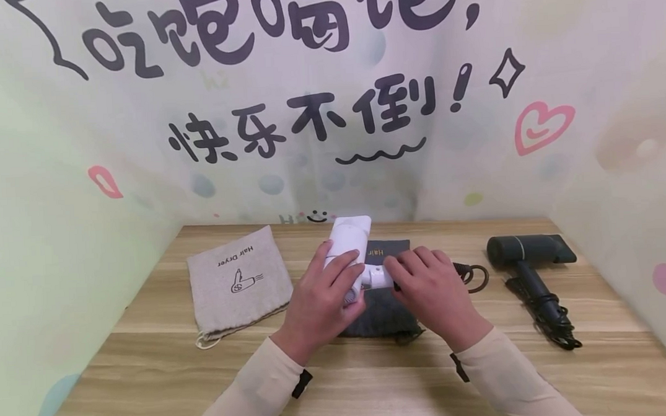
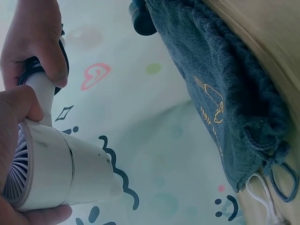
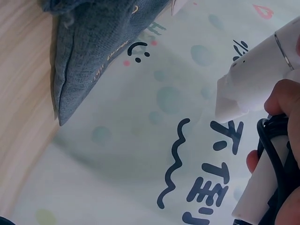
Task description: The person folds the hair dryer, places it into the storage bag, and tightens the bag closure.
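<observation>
White hair dryer (image 1: 350, 235) — silver-ringed, slatted grille (image 2: 16, 166) — left fingers (image 1: 343, 260) grip barrel (image 2: 89, 164), right fingers (image 1: 421, 260) grip handle (image 2: 41, 91).

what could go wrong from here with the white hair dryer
The white hair dryer might slip: it is held up by the left hand on its body and the right hand on its handle, so it could drop onto the dark pouch or table.

The black cord loops around the handle, and a loop sticking out past the right hand could snag.
</observation>
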